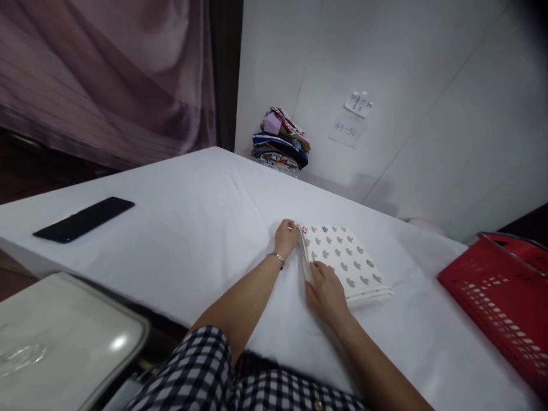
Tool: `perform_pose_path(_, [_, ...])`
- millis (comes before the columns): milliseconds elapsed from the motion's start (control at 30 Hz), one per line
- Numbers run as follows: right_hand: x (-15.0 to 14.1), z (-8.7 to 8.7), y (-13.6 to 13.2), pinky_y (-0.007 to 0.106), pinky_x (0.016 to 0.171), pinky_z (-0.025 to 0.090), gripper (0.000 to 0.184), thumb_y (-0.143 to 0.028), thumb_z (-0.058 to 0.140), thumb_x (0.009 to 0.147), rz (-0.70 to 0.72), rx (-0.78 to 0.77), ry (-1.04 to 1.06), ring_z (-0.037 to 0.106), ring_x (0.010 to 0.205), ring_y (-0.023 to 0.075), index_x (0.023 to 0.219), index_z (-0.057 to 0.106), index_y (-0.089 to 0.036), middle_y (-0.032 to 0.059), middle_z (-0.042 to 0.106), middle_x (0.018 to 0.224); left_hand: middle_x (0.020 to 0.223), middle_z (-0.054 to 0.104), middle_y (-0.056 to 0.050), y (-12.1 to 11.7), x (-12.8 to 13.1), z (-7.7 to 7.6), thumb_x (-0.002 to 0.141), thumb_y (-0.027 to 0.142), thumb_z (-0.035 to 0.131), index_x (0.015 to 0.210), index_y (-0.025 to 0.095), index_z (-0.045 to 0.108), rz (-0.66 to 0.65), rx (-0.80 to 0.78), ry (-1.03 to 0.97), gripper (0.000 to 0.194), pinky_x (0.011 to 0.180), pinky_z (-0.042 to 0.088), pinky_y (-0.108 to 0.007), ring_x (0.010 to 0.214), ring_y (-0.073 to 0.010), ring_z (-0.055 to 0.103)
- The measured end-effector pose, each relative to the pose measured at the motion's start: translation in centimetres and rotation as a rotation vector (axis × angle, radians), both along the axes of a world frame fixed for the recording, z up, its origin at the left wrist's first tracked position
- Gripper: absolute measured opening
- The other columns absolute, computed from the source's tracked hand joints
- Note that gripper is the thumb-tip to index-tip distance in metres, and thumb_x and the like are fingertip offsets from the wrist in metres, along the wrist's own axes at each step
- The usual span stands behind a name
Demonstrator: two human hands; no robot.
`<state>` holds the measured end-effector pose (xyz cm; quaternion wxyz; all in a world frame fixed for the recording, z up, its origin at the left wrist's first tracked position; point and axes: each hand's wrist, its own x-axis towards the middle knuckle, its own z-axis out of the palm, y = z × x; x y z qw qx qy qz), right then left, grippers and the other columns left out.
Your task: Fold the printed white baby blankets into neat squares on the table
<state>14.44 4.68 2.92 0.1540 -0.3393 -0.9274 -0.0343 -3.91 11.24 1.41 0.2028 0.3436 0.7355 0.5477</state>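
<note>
A folded white cloth printed with small grey mushroom-like shapes lies on the white-covered table. My left hand, with a bracelet at the wrist, pinches the cloth's far left corner. Along the near left edge, my right hand grips the layers, fingers on top and thumb toward the side. Several layers show at the left edge and at the near right corner. The fingertips of the left hand are partly hidden.
A red plastic basket stands at the right. A black flat panel lies on the tabletop at the left. Past the far edge is a stack of folded clothes against the wall. A cream-coloured lid sits at the lower left.
</note>
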Motion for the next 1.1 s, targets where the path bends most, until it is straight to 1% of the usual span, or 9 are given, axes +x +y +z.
perform_pose_path(100, [-0.3,0.2,0.0,0.042,0.086,0.044,0.043,-0.019,0.046,0.082,-0.017,-0.002,-0.009,0.048,0.101,0.028,0.123,0.051,-0.01,0.0159,0.054,0.117,0.104,0.063,-0.004,-0.8,0.4,0.3,0.083,0.019,0.05,0.099,0.019,0.059,-0.016,0.136,0.221,0.019,0.082,0.044,-0.028,0.092,-0.0158,0.057])
perform_pose_path(233, [-0.2,0.2,-1.0,0.045,0.088,0.043,0.048,-0.02,0.049,0.08,-0.029,-0.04,-0.077,0.048,0.105,0.0308,0.126,0.05,-0.008,0.0186,0.049,0.128,0.104,0.064,-0.002,-1.6,1.0,0.1,0.084,0.025,0.052,0.093,0.022,0.066,-0.315,0.199,0.554,0.017,0.093,0.039,-0.033,0.105,-0.0184,0.051])
perform_pose_path(433, [2.4,0.3,-4.5,0.053,0.102,0.031,0.052,-0.019,0.058,0.075,0.132,-0.133,-0.098,0.022,0.134,0.0379,0.126,0.052,-0.013,0.0201,0.023,0.148,0.102,0.066,-0.001,-1.3,0.9,-0.3,0.082,0.025,0.054,0.086,0.023,0.069,-0.342,0.11,0.57,0.016,0.092,0.039,-0.034,0.101,-0.0191,0.052])
perform_pose_path(533, [3.5,2.0,-4.2,0.049,0.104,0.032,0.051,-0.029,0.057,0.08,0.245,-0.243,-0.059,0.024,0.135,0.0318,0.13,0.05,-0.019,0.0149,0.033,0.145,0.101,0.066,-0.001,-1.1,0.8,-0.4,0.082,0.025,0.052,0.087,0.023,0.069,-0.339,0.138,0.562,0.018,0.092,0.04,-0.033,0.1,-0.0191,0.053])
perform_pose_path(600, [4.0,3.5,-2.5,0.045,0.105,0.032,0.049,-0.033,0.05,0.086,0.254,-0.255,0.017,0.03,0.134,0.026,0.133,0.046,-0.02,0.0123,0.038,0.143,0.1,0.066,-0.001,-1.1,0.8,-0.5,0.082,0.024,0.051,0.086,0.022,0.069,-0.34,0.146,0.561,0.019,0.093,0.04,-0.033,0.099,-0.0188,0.053])
perform_pose_path(700, [4.7,4.3,1.6,0.047,0.108,0.026,0.048,-0.037,0.042,0.091,0.097,-0.191,0.101,0.025,0.136,0.0237,0.136,0.042,-0.022,0.0098,0.033,0.146,0.1,0.067,-0.001,-1.0,0.6,-0.7,0.081,0.023,0.052,0.085,0.022,0.069,-0.336,0.149,0.549,0.018,0.093,0.041,-0.034,0.099,-0.0188,0.054])
perform_pose_path(833, [6.1,2.2,5.8,0.05,0.109,0.02,0.054,-0.044,0.035,0.092,-0.209,-0.293,-0.078,0.018,0.138,0.0271,0.139,0.038,-0.017,0.0119,0.026,0.149,0.102,0.067,-0.001,-1.0,0.3,-0.7,0.079,0.022,0.052,0.085,0.022,0.069,-0.339,0.148,0.524,0.018,0.093,0.041,-0.034,0.1,-0.0187,0.054])
perform_pose_path(1000, [6.8,-0.3,6.1,0.045,0.111,0.014,0.058,-0.048,0.024,0.094,-0.248,-0.282,-0.172,0.013,0.14,0.024,0.141,0.033,-0.015,0.01,0.021,0.151,0.101,0.066,-0.003,-1.9,1.6,0.9,0.078,0.015,0.051,0.084,0.022,0.068,-0.302,0.157,0.659,0.02,0.094,0.04,-0.039,0.103,-0.0208,0.053])
perform_pose_path(1100, [6.4,-0.3,5.8,0.046,0.111,0.014,0.057,-0.048,0.025,0.093,-0.251,-0.273,-0.165,0.014,0.139,0.0243,0.141,0.034,-0.017,0.0097,0.021,0.151,0.11,0.064,-0.003,-3.0,3.8,1.9,0.083,0.018,0.047,0.095,0.024,0.066,-0.417,0.26,0.794,0.023,0.102,0.033,-0.04,0.113,-0.0194,0.049])
